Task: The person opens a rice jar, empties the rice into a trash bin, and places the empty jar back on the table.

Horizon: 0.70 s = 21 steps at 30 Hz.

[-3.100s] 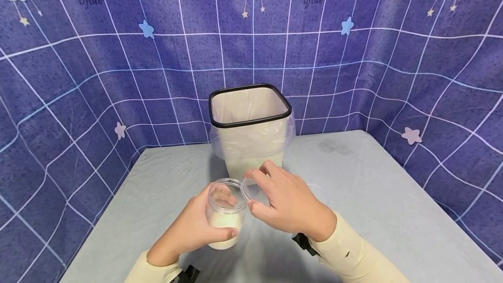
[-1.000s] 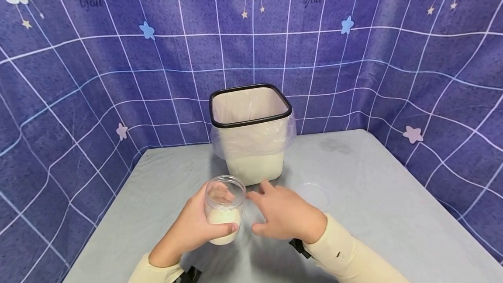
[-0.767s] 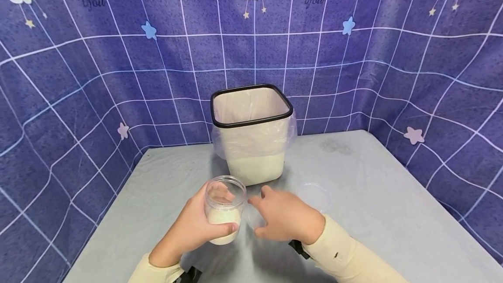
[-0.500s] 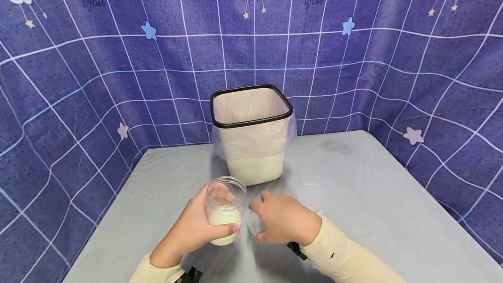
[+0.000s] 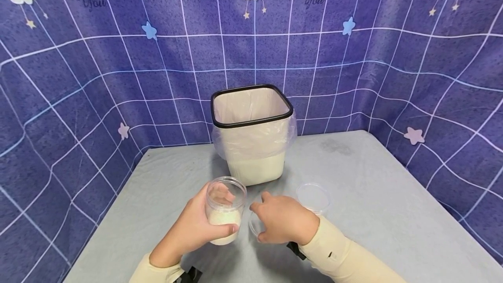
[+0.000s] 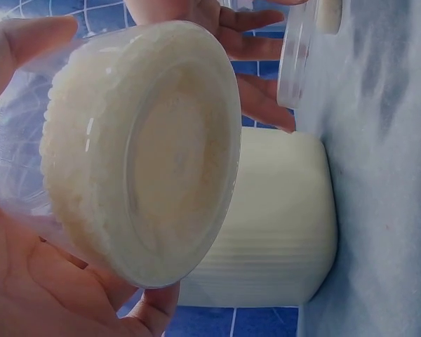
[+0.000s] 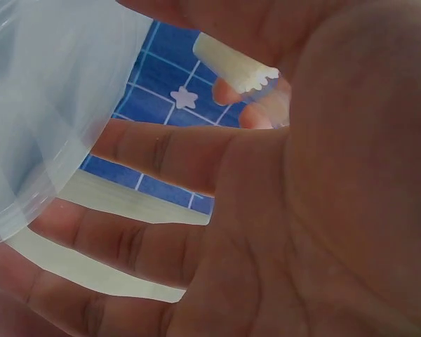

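My left hand (image 5: pixel 200 222) grips a clear plastic jar (image 5: pixel 225 213), its thumb across the near side. The jar is tilted slightly, its mouth uncovered, and packed white grains (image 6: pixel 77 175) that look like rice fill its lower part. To the right, my right hand (image 5: pixel 284 219) holds a round clear lid (image 5: pixel 255 226) by the rim, low over the table. In the right wrist view the lid (image 7: pixel 49 105) stands at the fingertips, with the fingers fairly straight. Whether the lid touches the table cannot be told.
A cream bin (image 5: pixel 255 167) with a black rim and a clear liner bag stands behind the hands. Another clear round disc, like a lid (image 5: pixel 313 198), lies on the grey cloth-covered table (image 5: pixel 373 213) at right. A blue checked curtain (image 5: pixel 177 56) surrounds the table.
My right hand has moved the lid away from the jar's mouth and down toward the table, now slowing almost to a stop. The left hand and jar have hardly moved.
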Each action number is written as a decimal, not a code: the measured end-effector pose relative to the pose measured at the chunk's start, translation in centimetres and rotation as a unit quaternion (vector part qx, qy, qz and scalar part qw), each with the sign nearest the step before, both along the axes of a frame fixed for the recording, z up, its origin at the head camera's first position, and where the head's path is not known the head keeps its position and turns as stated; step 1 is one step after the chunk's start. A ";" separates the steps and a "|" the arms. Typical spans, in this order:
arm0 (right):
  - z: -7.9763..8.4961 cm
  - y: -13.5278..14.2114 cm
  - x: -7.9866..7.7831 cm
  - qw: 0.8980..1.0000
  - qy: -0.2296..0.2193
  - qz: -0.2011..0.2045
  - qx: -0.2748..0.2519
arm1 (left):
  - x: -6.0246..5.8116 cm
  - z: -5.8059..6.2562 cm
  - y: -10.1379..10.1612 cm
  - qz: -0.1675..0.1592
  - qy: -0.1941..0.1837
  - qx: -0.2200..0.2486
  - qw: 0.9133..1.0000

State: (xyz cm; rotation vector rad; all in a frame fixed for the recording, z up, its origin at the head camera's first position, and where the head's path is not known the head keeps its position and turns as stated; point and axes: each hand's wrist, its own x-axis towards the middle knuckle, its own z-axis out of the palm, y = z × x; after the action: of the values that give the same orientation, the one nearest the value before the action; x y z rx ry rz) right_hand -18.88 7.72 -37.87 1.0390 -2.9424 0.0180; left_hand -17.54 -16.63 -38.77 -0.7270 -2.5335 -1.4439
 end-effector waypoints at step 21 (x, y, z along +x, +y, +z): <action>-1.1 0.0 -0.8 1.000 0.001 -0.003 0.003 | -0.1 0.5 0.2 -0.003 -0.001 0.001 1.000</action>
State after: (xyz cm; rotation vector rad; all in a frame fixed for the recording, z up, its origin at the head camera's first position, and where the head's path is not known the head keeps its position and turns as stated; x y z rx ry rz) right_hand -19.70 7.72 -39.00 1.0309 -2.9452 0.0068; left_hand -17.68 -16.41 -38.27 -0.7343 -2.5336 -1.4487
